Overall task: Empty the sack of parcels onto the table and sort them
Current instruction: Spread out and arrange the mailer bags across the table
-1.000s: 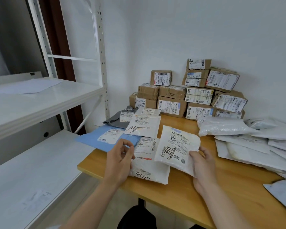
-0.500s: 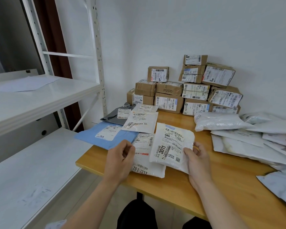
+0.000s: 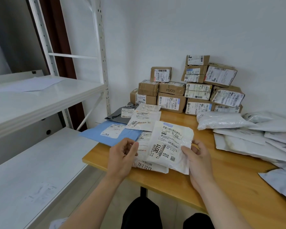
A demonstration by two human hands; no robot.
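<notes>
The white 3011 parcel (crinkled, label up) lies askew atop the 78-2-2217 parcel near the table edge.

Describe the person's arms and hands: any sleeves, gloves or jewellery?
Both forearms are bare. The left hand and right hand wear no gloves; no ring, watch or bracelet shows. A pale scrap by the left elbow may be a short sleeve.

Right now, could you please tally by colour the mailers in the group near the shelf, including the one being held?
White mailers: 4, counting the 3011 mailer in the right hand
Blue mailer: 1
Grey mailer: 1
Total: 6
</notes>
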